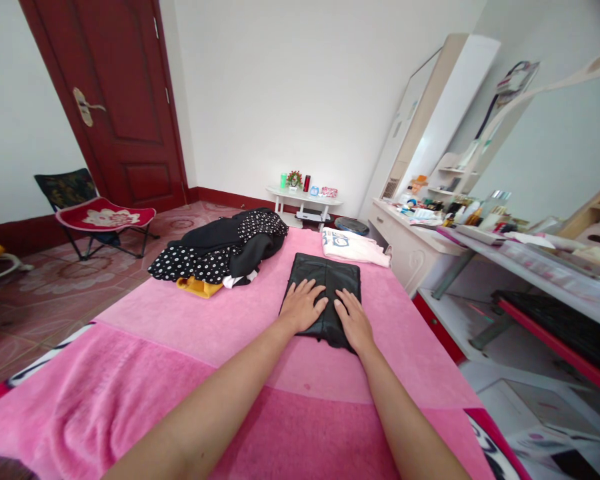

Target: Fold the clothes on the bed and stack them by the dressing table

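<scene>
Two bare hands rest flat on one folded black garment (325, 283) lying on a pink blanket (190, 373) that covers the bed. The left hand (301, 305) lies palm down on the near left part of the garment, fingers spread and pointing away from the viewer; it grips nothing. The right hand (354, 319) lies palm down just beside it on the near right part, fingers likewise extended and unclenched. Both forearms reach forward from the lower edge of the view, converging toward the garment, with the wrists nearly straight.

The black garment sits toward the far middle of the blanket. To its left, apart from it, lies one loose heap of clothes (225, 250): black fabric, white-dotted black fabric, and a yellow piece showing at the near edge. Beyond the garment to the right lies one folded white garment (353, 247) with a blue print.

Around the bed: one red door (115, 100), one folding chair (97, 213), one small white table (305, 199) against the far wall, and one cluttered white dresser (405, 240) at right.
</scene>
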Motion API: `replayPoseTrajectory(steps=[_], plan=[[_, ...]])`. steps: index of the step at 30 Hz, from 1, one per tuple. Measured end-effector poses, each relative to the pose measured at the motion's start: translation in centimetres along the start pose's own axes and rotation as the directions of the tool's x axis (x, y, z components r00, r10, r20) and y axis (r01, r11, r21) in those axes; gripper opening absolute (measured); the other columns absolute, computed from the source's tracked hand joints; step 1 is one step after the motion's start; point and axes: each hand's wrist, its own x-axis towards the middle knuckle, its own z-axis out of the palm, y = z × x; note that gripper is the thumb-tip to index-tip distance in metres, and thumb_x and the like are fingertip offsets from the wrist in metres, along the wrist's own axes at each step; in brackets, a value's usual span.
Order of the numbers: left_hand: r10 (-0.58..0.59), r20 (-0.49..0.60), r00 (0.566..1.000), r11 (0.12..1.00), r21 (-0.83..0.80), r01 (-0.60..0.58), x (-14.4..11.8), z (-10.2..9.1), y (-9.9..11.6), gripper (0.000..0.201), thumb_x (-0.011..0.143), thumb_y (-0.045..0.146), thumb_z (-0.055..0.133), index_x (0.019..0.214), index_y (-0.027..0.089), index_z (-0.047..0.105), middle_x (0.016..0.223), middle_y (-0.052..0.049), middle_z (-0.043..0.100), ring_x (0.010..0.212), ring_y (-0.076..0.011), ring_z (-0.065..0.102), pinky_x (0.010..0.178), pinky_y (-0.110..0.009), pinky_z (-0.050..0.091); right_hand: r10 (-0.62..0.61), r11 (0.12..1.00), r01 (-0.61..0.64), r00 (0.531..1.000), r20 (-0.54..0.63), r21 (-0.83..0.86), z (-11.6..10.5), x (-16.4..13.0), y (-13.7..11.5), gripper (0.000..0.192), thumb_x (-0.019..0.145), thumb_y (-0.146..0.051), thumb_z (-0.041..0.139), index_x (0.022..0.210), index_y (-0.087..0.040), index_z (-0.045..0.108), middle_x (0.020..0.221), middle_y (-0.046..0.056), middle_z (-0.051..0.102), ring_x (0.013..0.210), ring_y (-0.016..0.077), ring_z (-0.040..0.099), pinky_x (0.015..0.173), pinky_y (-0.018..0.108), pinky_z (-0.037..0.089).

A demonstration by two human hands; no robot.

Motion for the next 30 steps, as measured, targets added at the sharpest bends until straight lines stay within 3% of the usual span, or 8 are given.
replayPoseTrajectory(steps=[30], plan=[[0.010, -0.020, 1.000, 1.000, -0.014, -0.011, 0.01, 0.21, -0.14, 0.050, 0.093, 0.055, 0.024, 0.135, 0.034, 0.041, 0.147, 0.000, 0.036, 0.137, -0.0243, 0.027, 0.112, -0.049, 0.019, 0.004, 1.000, -0.004, 1.000, -0.013, 0.014, -0.03, -0.08, -0.11, 0.050, 0.091, -0.052, 0.034, 0.131, -0.025, 0.052, 0.144, 0.002, 0.042, 0.136, 0.0210, 0.029, 0.114, 0.042, 0.022]])
